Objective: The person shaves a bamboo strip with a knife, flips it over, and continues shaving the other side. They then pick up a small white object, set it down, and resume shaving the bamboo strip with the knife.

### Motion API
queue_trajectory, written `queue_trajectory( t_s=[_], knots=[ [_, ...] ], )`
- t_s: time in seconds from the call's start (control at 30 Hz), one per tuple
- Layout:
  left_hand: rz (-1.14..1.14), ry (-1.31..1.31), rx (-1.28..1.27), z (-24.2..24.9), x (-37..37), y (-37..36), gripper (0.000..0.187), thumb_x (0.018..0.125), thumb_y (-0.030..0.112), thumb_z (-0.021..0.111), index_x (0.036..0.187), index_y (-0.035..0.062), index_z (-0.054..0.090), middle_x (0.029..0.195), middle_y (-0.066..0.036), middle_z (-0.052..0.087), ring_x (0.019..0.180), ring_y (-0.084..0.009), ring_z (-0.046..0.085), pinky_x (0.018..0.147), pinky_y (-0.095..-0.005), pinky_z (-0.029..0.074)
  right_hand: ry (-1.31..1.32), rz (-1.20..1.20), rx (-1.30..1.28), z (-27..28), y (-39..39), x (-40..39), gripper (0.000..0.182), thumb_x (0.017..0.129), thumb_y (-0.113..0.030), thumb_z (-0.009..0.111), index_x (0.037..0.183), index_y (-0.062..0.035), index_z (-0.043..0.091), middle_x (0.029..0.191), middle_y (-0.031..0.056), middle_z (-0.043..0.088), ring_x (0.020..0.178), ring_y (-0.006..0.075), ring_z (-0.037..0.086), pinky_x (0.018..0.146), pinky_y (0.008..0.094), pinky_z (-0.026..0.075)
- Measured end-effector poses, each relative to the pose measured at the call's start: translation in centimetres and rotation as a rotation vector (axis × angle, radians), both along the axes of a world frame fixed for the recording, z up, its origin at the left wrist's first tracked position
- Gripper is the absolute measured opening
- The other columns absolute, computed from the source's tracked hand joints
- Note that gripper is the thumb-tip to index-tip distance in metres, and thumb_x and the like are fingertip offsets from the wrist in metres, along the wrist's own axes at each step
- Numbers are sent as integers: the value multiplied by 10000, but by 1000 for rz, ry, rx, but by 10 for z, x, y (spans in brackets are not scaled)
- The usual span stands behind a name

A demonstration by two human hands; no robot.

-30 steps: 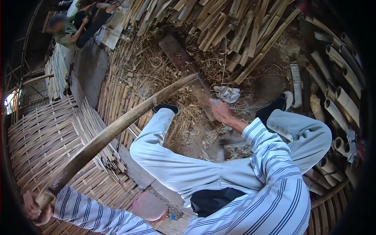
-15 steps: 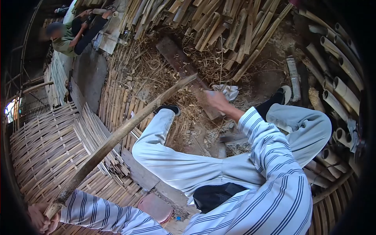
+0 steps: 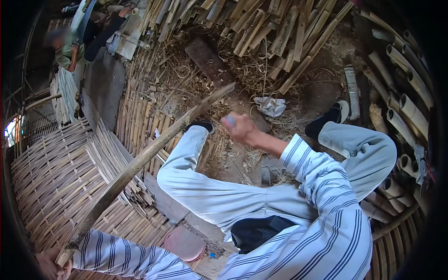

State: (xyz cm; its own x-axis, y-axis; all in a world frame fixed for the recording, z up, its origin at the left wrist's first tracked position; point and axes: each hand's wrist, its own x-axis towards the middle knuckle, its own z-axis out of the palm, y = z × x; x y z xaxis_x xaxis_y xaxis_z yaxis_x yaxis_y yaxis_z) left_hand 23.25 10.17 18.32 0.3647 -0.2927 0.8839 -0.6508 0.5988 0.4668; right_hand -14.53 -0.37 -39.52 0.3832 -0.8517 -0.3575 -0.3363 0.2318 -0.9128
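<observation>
A long split bamboo piece point(image 3: 135, 165) runs slantwise from the lower left to the middle of the view. My left hand point(image 3: 53, 265) is wrapped round its near end. Close to the far end, just below and right of it, my right hand point(image 3: 241, 129) is closed in a fist. A small pale blue bit shows at the fist's front; the rest of what it holds is hidden or blurred. A dark wooden plank point(image 3: 207, 60) lies on the ground beyond the bamboo tip, among curled shavings point(image 3: 186, 86).
Split bamboo lengths point(image 3: 280, 35) are piled ahead, and bamboo tubes point(image 3: 413, 112) stack along the right. Crumpled white plastic point(image 3: 270, 106) lies near my right hand. Woven bamboo matting point(image 3: 56, 170) covers the left. Another person point(image 3: 70, 53) sits at the upper left.
My right hand has moved left and slightly down, from beside the plank towards the bamboo's far end. The bamboo has shifted only slightly, still in my left hand. The other person's arm has moved.
</observation>
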Motion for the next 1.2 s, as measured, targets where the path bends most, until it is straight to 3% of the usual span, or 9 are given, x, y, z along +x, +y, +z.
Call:
queue_trajectory(
  t_s=[0.2,0.33,0.4,0.5,0.67,0.73,0.87,1.1,1.2],
  knots=[
    [24,11,0,-9,-8,6,148,863,278,514,785,155,537,774,40,566,641,-57,517,582,-180,383,260,-43,75,-94,1,-37,546,978,-473,391,901,14,624,808,241,664,800,407,660,725,474,514],
    [62,6,47,-12,-5,-4,147,866,263,500,782,147,534,766,35,559,636,-59,512,575,-183,381,-68,-39,55,17,-3,6,522,981,-473,409,942,14,595,654,227,613,626,398,639,584,489,489],
    [81,5,68,-15,-4,-9,147,867,255,493,780,144,532,762,33,556,634,-60,509,571,-184,380,-82,235,17,88,-16,-1,459,984,-458,429,978,-21,570,606,177,610,552,354,630,534,478,490],
    [98,11,85,-17,-2,-18,147,870,243,483,778,138,530,756,29,551,631,-62,505,566,-187,379,-59,116,-179,55,-13,8,444,991,-445,429,922,-25,558,553,132,581,496,322,592,524,456,496],
    [124,26,96,-23,-7,-25,149,873,224,465,775,130,526,746,24,542,625,-64,499,557,-191,377,143,92,269,-86,-32,-31,595,970,-515,399,1055,32,619,920,325,638,916,447,634,823,504,485],
    [126,34,95,-25,-11,-24,151,875,216,459,774,126,524,742,21,538,623,-65,496,553,-193,376,285,-104,228,-139,-8,-49,609,981,-493,387,1019,66,625,972,314,639,931,455,624,813,506,484],
    [140,19,129,-10,-19,-22,155,878,201,445,771,119,521,734,17,531,619,-67,491,546,-196,375,166,-108,397,-102,-16,-38,596,976,-505,397,1040,51,602,954,337,631,902,468,631,818,520,484],
    [175,4,178,-12,-32,-31,165,883,174,421,766,106,515,721,9,519,611,-70,482,533,-202,372,43,178,-49,26,-29,-1,526,964,-509,429,1038,-8,572,786,298,635,801,431,663,715,528,511],
    [193,0,198,-18,-34,-38,170,886,162,411,764,101,513,715,6,514,608,-72,478,528,-204,371,81,247,129,-12,-31,-19,546,963,-518,417,1120,-16,563,840,284,642,854,433,657,747,517,519]
  ],
)
